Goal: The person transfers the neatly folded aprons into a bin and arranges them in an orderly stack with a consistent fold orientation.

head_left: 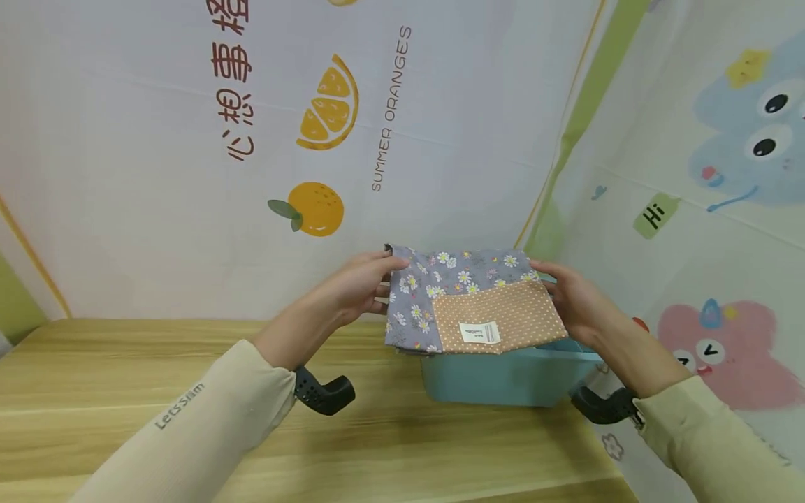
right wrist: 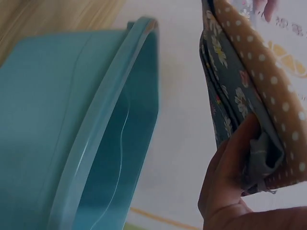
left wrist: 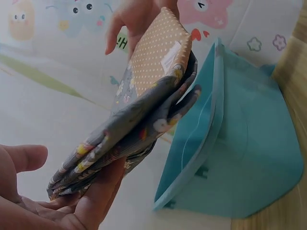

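A folded grey cloth [head_left: 465,269] with white daisies and a tan polka-dot patch [head_left: 503,318] hangs between both hands, in front of and over the blue plastic bin [head_left: 497,381]. A small white label [head_left: 480,333] sits on the patch. My left hand [head_left: 363,286] holds the cloth's left end, fingers beneath the stacked layers; in the left wrist view its thumb stands off the cloth. At the right end my right hand [head_left: 575,304] grips the cloth, its fingers [right wrist: 235,158] against the folded layers. The layers show edge-on in the left wrist view.
The bin stands on a wood-grain table [head_left: 189,391], close to the right wall sheet [head_left: 711,265] with cartoon prints. Its mouth shows in the right wrist view. Behind the table hangs a white sheet [head_left: 157,209] printed with oranges and lettering.
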Demonstrator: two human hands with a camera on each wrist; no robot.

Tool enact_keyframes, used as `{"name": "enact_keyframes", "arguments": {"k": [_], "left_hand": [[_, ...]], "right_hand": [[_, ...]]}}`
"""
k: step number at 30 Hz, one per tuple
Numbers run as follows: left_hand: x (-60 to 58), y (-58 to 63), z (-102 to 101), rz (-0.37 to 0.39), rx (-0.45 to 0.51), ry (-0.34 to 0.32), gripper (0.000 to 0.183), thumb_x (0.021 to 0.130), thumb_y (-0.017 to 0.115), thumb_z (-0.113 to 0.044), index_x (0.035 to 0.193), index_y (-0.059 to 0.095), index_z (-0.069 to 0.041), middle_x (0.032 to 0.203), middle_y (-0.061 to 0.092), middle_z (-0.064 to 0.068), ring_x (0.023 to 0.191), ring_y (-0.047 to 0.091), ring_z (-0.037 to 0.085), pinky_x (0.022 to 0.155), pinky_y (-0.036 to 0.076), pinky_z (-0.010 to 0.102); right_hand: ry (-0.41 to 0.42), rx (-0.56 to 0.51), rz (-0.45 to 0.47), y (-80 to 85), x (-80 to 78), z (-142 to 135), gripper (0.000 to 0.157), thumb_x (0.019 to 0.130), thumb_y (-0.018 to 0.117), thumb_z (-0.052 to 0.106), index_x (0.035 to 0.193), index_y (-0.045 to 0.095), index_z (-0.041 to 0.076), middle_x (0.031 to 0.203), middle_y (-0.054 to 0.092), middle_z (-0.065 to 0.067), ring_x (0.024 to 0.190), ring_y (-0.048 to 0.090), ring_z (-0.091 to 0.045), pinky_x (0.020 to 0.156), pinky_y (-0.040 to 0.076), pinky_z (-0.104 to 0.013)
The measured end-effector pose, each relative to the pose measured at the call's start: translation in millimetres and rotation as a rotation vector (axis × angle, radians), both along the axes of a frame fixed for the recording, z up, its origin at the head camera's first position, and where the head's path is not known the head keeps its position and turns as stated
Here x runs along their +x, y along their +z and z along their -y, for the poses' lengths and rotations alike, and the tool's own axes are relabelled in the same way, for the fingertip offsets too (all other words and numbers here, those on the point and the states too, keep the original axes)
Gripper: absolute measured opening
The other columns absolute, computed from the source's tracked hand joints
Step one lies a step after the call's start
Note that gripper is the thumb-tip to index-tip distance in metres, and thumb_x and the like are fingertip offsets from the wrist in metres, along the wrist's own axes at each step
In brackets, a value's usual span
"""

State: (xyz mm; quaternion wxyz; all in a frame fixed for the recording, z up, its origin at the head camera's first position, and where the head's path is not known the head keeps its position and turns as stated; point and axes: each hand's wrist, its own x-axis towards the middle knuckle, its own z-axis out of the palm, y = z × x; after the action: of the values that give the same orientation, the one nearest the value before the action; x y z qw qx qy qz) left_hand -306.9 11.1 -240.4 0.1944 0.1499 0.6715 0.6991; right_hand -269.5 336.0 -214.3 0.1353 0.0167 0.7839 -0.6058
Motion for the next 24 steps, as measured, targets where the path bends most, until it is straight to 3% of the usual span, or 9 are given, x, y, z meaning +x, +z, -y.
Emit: {"name": "enact_keyframes", "arguments": {"k": [3, 8, 10, 14, 19, 24], "left_hand": [[-4.9, -0.4, -13.4, 0.016, 0.023, 0.024, 0.055, 0.108, 0.046, -0.027, 0.157, 0.029, -0.007, 0.132, 0.058, 0.013, 0.093, 0.066, 0.015, 0.073, 0.058, 0.028], [-11.8, -1.4, -31.9, 0.03, 0.06, 0.045, 0.068, 0.107, 0.048, -0.026, 0.163, 0.014, -0.009, 0.148, 0.052, 0.015, 0.092, 0.063, 0.013, 0.073, 0.056, 0.027], [-14.3, -2.5, -38.1, 0.037, 0.077, 0.047, 0.067, 0.107, 0.049, -0.025, 0.163, 0.015, -0.01, 0.152, 0.048, 0.015, 0.093, 0.062, 0.014, 0.073, 0.055, 0.027], [-18.7, -4.8, -52.4, 0.057, 0.109, 0.049, 0.065, 0.106, 0.051, -0.024, 0.162, 0.021, -0.01, 0.157, 0.043, 0.014, 0.1, 0.062, 0.018, 0.075, 0.055, 0.029], [-22.3, -6.7, -71.9, 0.079, 0.111, 0.064, 0.064, 0.105, 0.053, -0.024, 0.161, 0.026, -0.012, 0.161, 0.036, 0.017, 0.126, 0.057, 0.03, 0.093, 0.056, 0.041], [-26.2, -9.9, -89.2, 0.089, 0.13, 0.038, 0.064, 0.105, 0.053, -0.024, 0.161, 0.025, -0.01, 0.166, 0.026, 0.019, 0.143, 0.044, 0.04, 0.11, 0.048, 0.052]], "right_hand": [[-0.026, 0.004, 0.014, 1.6, -2.5, -10.0, 0.081, 0.104, 0.036, 0.06, 0.16, -0.015, 0.032, 0.133, 0.042, -0.001, 0.097, 0.064, -0.01, 0.084, 0.058, -0.035], [-0.068, -0.035, 0.009, 2.6, -8.9, -24.4, 0.065, 0.105, 0.037, 0.057, 0.153, 0.0, 0.036, 0.123, 0.049, 0.003, 0.094, 0.064, -0.009, 0.08, 0.058, -0.032], [-0.085, -0.045, 0.008, 2.1, -11.2, -29.6, 0.06, 0.105, 0.038, 0.056, 0.15, 0.002, 0.038, 0.123, 0.048, 0.003, 0.094, 0.064, -0.009, 0.08, 0.058, -0.032], [-0.129, -0.066, 0.01, 1.0, -13.6, -40.7, 0.066, 0.105, 0.04, 0.056, 0.154, 0.001, 0.036, 0.13, 0.043, 0.0, 0.092, 0.064, -0.009, 0.079, 0.059, -0.03], [-0.164, -0.064, 0.013, -1.0, -15.2, -55.4, 0.081, 0.104, 0.041, 0.057, 0.162, -0.008, 0.031, 0.138, 0.037, -0.001, 0.093, 0.064, -0.008, 0.08, 0.058, -0.031], [-0.168, -0.056, 0.017, -4.4, -20.6, -71.8, 0.083, 0.104, 0.041, 0.057, 0.163, -0.008, 0.026, 0.136, 0.037, -0.002, 0.092, 0.064, -0.008, 0.079, 0.059, -0.03]]}}
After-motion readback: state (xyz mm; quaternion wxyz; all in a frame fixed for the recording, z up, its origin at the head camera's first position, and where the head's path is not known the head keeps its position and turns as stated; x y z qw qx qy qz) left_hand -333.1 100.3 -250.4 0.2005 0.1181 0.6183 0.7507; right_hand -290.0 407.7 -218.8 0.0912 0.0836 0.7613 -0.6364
